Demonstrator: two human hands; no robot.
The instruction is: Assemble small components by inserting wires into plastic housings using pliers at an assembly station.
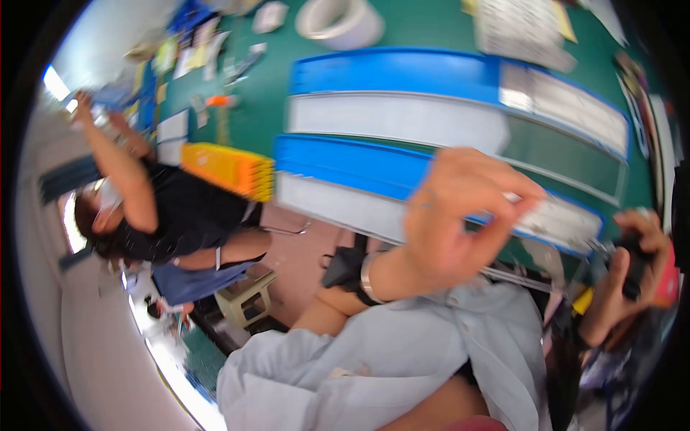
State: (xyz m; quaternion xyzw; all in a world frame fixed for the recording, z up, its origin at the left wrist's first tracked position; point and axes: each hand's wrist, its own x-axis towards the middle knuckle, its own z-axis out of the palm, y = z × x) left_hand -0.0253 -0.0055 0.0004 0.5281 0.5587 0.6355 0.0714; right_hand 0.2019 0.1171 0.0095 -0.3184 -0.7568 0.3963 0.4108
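My left hand (460, 215) is raised over the nearer long blue and white tray (345, 165), thumb and fingers pinched together. A tiny whitish bit shows at the fingertips, too small and blurred to name. At the right, my right hand (632, 276) is wrapped round a black tool (634, 262). Something thin and metallic shows beside it, toward the tray's right end; the blur hides what kind of tool it is. A second blue and white tray (395, 72) lies just beyond the first on the green table, with clear covers on the right parts of both.
A white round tub (339, 23) and papers (521, 32) stand at the back. Yellow-orange stacked bins (226, 170) sit at the table's left edge. A co-worker in black (190, 215) is at the left, arms raised, near a pale stool (246, 300).
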